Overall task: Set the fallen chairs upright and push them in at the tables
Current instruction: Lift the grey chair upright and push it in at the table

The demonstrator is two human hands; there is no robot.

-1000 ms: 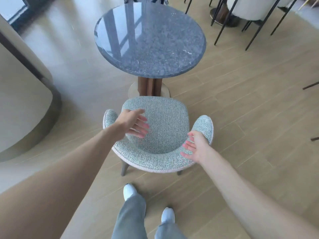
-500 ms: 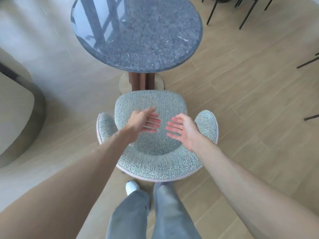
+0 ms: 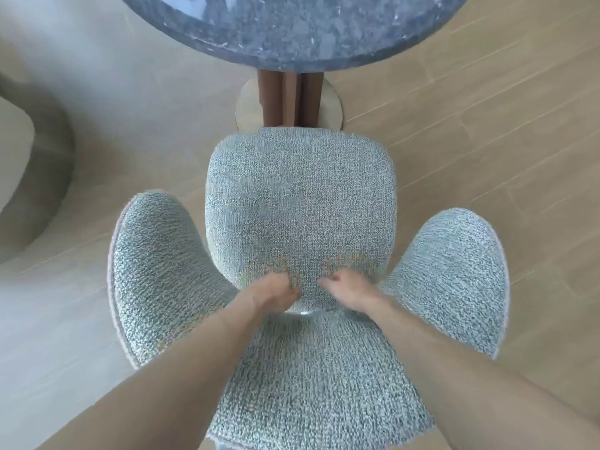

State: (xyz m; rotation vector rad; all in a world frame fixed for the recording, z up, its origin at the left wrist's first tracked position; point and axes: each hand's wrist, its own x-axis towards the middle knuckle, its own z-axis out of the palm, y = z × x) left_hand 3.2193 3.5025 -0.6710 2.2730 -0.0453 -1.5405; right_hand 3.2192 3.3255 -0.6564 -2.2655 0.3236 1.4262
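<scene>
Chair (image 3: pixel 300 203) stands upright, both hands (image 3: pixel 276 292) (image 3: pixel 349 292) at its seat's rear.

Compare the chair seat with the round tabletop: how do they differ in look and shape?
The chair seat is woven, speckled grey-green fabric; the tabletop is glossy, dark blue-grey stone. The chair seat is a rounded square; the tabletop is round. The chair seat sits lower than the tabletop. Both are mottled.

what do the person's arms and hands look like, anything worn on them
Both arms are bare along all that shows; no sleeve, watch, bracelet or glove is visible. The left hand and right hand are bare too, with no rings that can be made out, though the fingers are blurred and partly hidden.
</scene>
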